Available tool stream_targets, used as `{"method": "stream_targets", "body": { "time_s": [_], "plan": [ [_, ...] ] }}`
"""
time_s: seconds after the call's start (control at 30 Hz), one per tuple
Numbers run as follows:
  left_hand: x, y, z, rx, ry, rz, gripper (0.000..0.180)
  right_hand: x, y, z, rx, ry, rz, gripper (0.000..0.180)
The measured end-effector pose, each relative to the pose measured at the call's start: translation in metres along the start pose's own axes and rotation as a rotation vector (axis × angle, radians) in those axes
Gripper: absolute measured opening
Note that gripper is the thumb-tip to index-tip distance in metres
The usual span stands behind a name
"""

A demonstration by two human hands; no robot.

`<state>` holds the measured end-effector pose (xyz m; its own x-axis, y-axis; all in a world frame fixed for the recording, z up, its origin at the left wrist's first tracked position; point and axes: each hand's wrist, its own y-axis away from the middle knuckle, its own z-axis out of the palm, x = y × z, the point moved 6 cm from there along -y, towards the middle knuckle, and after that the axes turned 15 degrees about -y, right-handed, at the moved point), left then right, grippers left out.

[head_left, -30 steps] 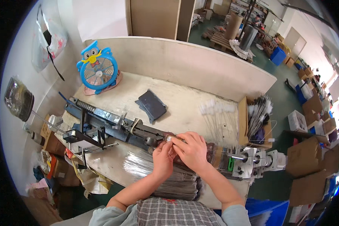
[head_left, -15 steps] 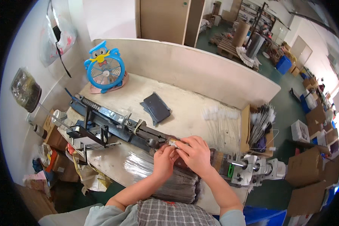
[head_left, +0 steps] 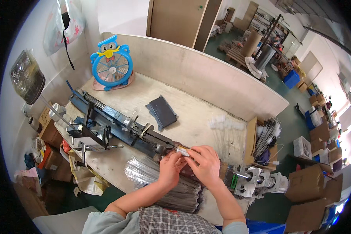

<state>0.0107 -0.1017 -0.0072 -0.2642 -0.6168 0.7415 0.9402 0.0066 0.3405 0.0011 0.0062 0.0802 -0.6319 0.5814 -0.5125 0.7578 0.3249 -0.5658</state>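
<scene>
Both hands at the bench's 6 o'clock edge. Left hand (head_left: 171,168) and right hand (head_left: 204,165) pinching together on one small clear-wrapped piece (head_left: 182,150), held right at the near end of the long metal jig (head_left: 117,123). Resting over a bundle of thin wires (head_left: 163,187). Blue owl fan (head_left: 112,64) at 11, dark pouch (head_left: 162,112) at 12, white-tipped sticks (head_left: 227,134) at 2. Risk, judged: fingers very close to the jig's mechanism, so pinch hazard; sleeve or wrist could scatter loose wires off the edge.
</scene>
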Motion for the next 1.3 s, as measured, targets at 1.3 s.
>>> {"method": "stream_targets", "body": {
  "time_s": [1.3],
  "plan": [
    [-0.001, 0.004, -0.001, -0.061, -0.118, -0.057, 0.068, 0.005, 0.017, -0.012, -0.021, 0.049, 0.08, 0.009]
  ]
}}
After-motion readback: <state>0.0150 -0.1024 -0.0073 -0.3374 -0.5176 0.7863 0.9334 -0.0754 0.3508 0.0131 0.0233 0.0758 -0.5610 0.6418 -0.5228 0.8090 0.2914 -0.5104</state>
